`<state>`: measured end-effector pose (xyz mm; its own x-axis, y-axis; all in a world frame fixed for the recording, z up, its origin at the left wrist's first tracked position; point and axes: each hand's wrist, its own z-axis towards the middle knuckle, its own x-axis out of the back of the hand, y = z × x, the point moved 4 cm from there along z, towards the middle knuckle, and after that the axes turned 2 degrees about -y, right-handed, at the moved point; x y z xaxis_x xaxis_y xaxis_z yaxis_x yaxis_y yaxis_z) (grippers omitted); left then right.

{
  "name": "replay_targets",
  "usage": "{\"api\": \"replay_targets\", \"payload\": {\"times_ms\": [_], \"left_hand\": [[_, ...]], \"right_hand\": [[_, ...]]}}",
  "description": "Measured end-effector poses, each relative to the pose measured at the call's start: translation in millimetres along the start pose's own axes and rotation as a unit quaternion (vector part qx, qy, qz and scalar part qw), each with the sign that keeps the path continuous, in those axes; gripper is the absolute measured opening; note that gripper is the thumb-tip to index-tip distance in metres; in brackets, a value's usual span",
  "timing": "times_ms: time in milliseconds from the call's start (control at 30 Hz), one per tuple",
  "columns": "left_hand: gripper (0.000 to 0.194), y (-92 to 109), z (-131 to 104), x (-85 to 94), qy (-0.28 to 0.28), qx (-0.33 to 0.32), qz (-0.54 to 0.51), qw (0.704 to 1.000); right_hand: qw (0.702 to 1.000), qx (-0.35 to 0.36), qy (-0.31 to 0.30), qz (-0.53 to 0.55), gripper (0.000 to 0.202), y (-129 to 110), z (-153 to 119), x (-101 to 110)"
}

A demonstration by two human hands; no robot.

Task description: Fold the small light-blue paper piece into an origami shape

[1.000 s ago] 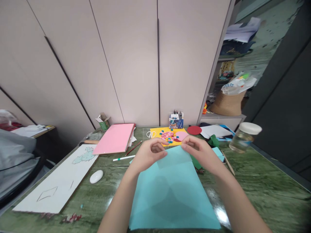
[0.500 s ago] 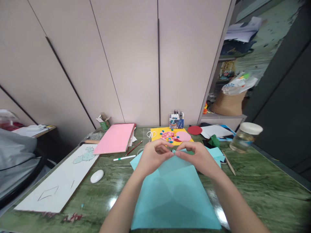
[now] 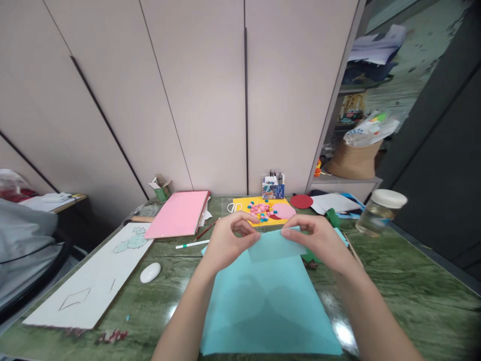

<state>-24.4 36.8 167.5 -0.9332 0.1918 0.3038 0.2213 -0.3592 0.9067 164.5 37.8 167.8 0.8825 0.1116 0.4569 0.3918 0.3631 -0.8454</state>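
My left hand (image 3: 231, 241) pinches the left top edge of a small blue paper piece (image 3: 276, 245). Its right part is pinched between the thumb and fingers of my right hand (image 3: 313, 239). The piece is held upright above a large light-blue sheet (image 3: 268, 306), which lies flat on the green table. Behind my hands, small pink, blue and yellow bits (image 3: 262, 210) and a pink paper circle (image 3: 283, 211) lie on a yellow sheet (image 3: 240, 203). Green paper (image 3: 332, 217) shows beside my right hand.
At left are a white board (image 3: 90, 278) with a cactus drawing, a white oval object (image 3: 150, 273) and a pink folder (image 3: 180, 214). A lidded jar (image 3: 381, 212) stands at right. Behind are a marker box (image 3: 273, 186) and scissors (image 3: 233, 207).
My hands have moved apart, and a small blue piece now shows between them. The longer blue strips that stuck out beside my hands are mostly out of sight.
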Motion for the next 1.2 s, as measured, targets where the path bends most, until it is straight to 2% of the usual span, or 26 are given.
{"api": "replay_targets", "payload": {"times_ms": [233,400,533,633,767,867,1000,1200], "left_hand": [[0.019,0.8,0.7,3.5,0.001,0.001,0.000,1.000],[0.018,-6.4,-2.1,34.0,0.075,0.010,-0.026,0.997],[0.019,-5.4,-3.4,47.1,0.112,-0.012,-0.067,0.991],[0.018,-2.1,-1.6,34.8,0.095,-0.012,-0.059,0.994],[0.024,-1.8,1.6,3.9,0.030,0.008,0.010,0.999],[0.021,-7.0,3.4,-9.3,0.027,0.018,0.051,0.998],[0.014,-10.4,5.1,-13.8,0.012,0.008,0.068,0.998],[0.004,-1.1,2.0,-14.1,-0.003,-0.028,0.149,0.988]], "right_hand": [[1.000,-0.009,0.006,0.018,0.018,2.8,-0.5,2.5],[0.994,-0.029,0.086,0.069,0.021,17.6,-5.8,30.0],[0.989,-0.042,0.103,0.102,0.021,23.7,-7.3,38.5],[0.992,-0.029,0.088,0.086,0.021,15.8,-5.3,29.8],[0.995,-0.024,0.084,0.054,0.022,5.4,-3.0,15.7],[0.997,-0.017,0.069,0.028,0.022,3.8,-1.3,8.0],[0.997,0.017,0.066,-0.042,0.017,1.0,-0.6,3.8],[0.994,0.082,-0.023,-0.074,0.008,-7.8,-1.8,-11.5]]}}
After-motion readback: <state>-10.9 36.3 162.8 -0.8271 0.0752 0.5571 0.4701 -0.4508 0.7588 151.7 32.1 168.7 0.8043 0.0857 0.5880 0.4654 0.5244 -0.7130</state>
